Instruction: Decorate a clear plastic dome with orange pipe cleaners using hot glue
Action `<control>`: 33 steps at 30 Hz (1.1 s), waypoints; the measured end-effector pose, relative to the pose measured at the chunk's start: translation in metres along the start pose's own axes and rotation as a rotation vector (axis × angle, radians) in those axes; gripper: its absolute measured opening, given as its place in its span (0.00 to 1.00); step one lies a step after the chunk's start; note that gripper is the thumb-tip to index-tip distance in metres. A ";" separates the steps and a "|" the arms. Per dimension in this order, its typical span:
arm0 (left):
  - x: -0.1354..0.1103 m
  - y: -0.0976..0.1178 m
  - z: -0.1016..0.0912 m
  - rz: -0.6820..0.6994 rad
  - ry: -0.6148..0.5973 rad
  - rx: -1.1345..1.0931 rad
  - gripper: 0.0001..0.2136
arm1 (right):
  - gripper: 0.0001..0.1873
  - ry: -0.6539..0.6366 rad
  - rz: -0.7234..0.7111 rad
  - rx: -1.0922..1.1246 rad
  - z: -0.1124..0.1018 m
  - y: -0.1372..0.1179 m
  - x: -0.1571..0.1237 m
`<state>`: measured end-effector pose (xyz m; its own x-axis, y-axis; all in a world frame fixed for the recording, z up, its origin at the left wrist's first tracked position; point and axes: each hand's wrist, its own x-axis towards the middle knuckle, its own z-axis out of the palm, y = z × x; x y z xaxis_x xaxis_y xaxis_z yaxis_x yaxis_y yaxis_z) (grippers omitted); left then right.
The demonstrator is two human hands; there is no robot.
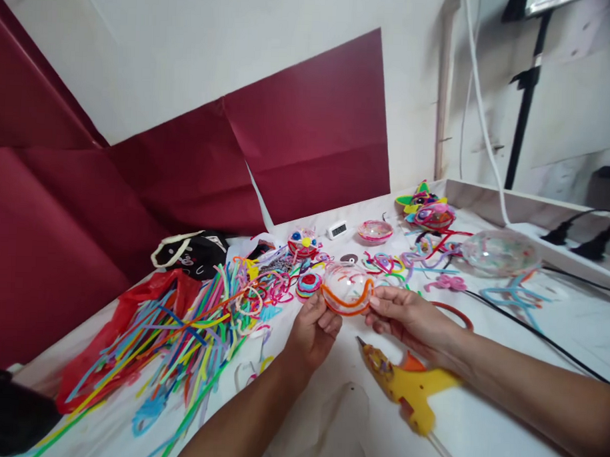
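Between my two hands is a clear plastic half-shell (347,278) with an orange pipe cleaner (349,313) along its rim; a second orange strand curves across its front. My left hand (314,329) pinches the left side with thumb and curled fingers. At the right side, my right hand (406,319) pinches the rim and the orange strand's end. Below my right hand lies a yellow hot glue gun (404,385), its nozzle toward the upper left and a clear glue stick out of its back. Just left of the half-shell is a coiled pipe cleaner disc (309,284).
Many loose pipe cleaners (196,338) spill from a red plastic bag (106,328) on the left. Behind are a pink-rimmed clear bowl (375,231), a small white digital timer (336,229) and a decorated figure (303,242). Another clear shell (501,253) and a black cable (536,334) lie right.
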<state>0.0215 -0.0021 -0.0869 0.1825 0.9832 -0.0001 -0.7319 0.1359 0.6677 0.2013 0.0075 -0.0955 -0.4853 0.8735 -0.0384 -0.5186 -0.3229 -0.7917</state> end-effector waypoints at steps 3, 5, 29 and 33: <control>-0.003 0.001 -0.002 -0.008 -0.025 -0.009 0.09 | 0.11 0.011 0.017 0.012 0.004 0.001 -0.002; -0.004 0.001 -0.003 -0.016 -0.039 -0.017 0.10 | 0.11 0.013 0.017 0.020 0.005 0.001 -0.002; -0.011 -0.008 0.005 0.015 -0.027 -0.046 0.11 | 0.09 -0.017 0.002 0.018 0.002 0.005 -0.006; -0.010 -0.010 0.004 0.002 0.013 -0.075 0.11 | 0.09 0.034 0.036 0.019 0.001 0.003 -0.005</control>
<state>0.0296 -0.0134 -0.0912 0.1723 0.9850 -0.0087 -0.7793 0.1417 0.6105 0.2014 0.0018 -0.0973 -0.4799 0.8730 -0.0871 -0.5149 -0.3606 -0.7777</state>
